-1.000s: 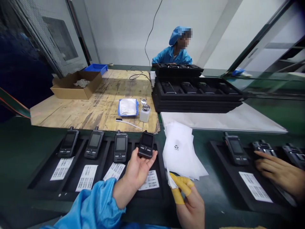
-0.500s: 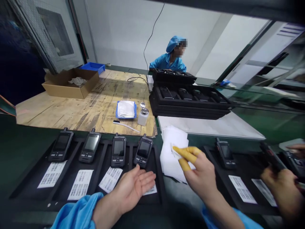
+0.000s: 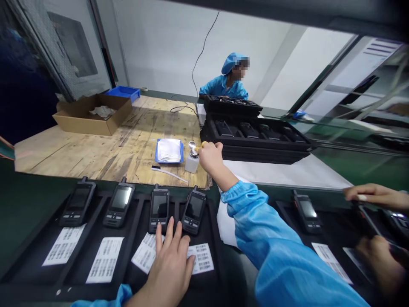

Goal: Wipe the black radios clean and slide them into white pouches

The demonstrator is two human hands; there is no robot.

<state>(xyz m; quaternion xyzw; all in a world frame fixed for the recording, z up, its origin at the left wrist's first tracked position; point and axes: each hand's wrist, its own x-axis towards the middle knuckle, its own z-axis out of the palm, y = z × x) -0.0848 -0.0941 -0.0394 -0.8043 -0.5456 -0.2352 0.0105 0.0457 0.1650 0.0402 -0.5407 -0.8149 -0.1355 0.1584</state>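
Far left, a cardboard box (image 3: 92,123) is standing on the table (image 3: 27,181), crumpled paper (image 3: 102,112) lying inside, a blue bin (image 3: 123,91) sitting just behind. Nearer, a black tray (image 3: 57,279) is carrying four handsets in four compartments: first handset (image 3: 77,202), second handset (image 3: 119,204), third handset (image 3: 159,204), fourth handset (image 3: 193,209), all lying screen up. Four printed sheets are lying loose below them, one per handset. Stage, by judgement: the handsets are all sitting in place, no sheet is showing stuck on, and which handsets are finished or waiting is not showing. Left hand (image 3: 169,266): palm down, grip spreading open and holding nothing, fingertips resting at the third handset's lower end. Beyond, a brush (image 3: 171,174) is lying before a stack of white wipes (image 3: 169,149). Right of these, a bottle (image 3: 191,164) is standing upright. Right hand (image 3: 211,157): yellow-tipped fingers reaching to the bottle's top, grip partly hidden; how far it is closing, and on what, cannot be told. Behind it, black trays (image 3: 262,152) are standing stacked, a person (image 3: 223,86) leaning beyond. Far right, a co-worker's hands (image 3: 377,195) are handling a blurred handset above another tray.
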